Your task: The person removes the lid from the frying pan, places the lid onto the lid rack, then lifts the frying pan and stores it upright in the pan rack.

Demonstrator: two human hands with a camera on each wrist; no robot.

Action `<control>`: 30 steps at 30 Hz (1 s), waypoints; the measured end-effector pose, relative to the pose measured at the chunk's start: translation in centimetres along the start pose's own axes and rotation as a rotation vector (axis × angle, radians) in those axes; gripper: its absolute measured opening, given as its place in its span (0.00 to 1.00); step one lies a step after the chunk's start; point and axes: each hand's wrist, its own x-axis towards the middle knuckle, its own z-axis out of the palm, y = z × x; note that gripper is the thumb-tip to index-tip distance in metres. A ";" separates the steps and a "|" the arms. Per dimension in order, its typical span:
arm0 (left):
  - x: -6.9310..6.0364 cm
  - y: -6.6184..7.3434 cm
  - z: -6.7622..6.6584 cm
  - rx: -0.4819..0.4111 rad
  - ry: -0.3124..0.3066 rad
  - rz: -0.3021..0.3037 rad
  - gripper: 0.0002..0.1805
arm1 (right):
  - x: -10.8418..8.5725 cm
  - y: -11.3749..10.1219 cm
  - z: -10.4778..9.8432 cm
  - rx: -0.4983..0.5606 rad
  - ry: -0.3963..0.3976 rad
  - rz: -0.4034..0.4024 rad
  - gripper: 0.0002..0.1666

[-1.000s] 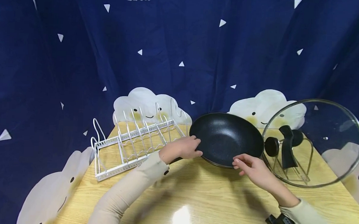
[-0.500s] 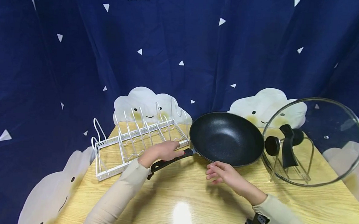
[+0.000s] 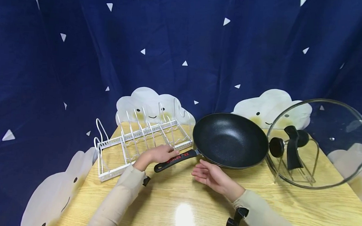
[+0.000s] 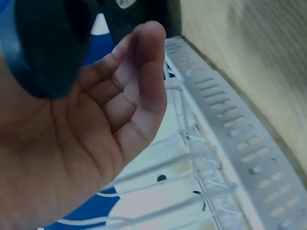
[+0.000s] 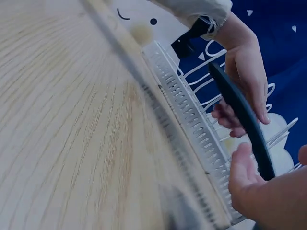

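A black wok (image 3: 229,140) sits on the wooden table, its long black handle (image 3: 176,161) with red lettering pointing left toward me. My left hand (image 3: 159,155) is beside the handle's far side, fingers loosely bent. In the left wrist view the dark handle (image 4: 48,43) passes over the left palm (image 4: 81,134), and the fingers do not close round it; whether they touch is unclear. Near the handle's root, below the wok's rim, my right hand (image 3: 216,178) has its fingers extended and holds nothing. The right wrist view shows the handle (image 5: 244,117) between both hands.
A white wire rack (image 3: 114,172) stands left of the wok, just behind my left hand. To the right, a large glass lid (image 3: 334,140) leans upright in a metal stand (image 3: 315,159) with black knobs and handle. A dark blue curtain (image 3: 184,32) hangs behind the table.
Both hands have moved left, away from the wok's body and along to its handle. The handle, mostly covered by the left hand earlier, now shows. The wok stays nearly in place.
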 end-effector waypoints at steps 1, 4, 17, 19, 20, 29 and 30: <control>0.0 -0.3 0.1 -0.006 -0.004 -0.001 0.22 | 0.4 0.1 0.1 0.038 0.012 0.006 0.32; -0.3 -1.0 0.4 -0.036 -0.014 -0.031 0.25 | 1.5 0.4 0.4 0.114 0.043 -0.005 0.32; -0.6 -2.2 1.2 -0.256 -0.026 0.039 0.27 | 5.1 1.0 3.2 0.380 0.120 -0.041 0.18; -0.5 -2.3 1.3 -0.293 -0.033 0.052 0.28 | 5.7 1.2 3.4 0.416 0.108 -0.069 0.16; -0.5 -2.4 1.3 -0.325 -0.047 0.052 0.28 | 6.0 1.3 3.4 0.434 0.104 -0.081 0.16; -0.7 -3.0 2.3 -0.657 -0.169 0.015 0.30 | 7.0 1.7 3.5 0.502 0.076 -0.104 0.26; -0.7 -3.0 2.4 -0.673 -0.180 0.013 0.31 | 6.9 1.5 3.7 0.494 0.082 -0.101 0.25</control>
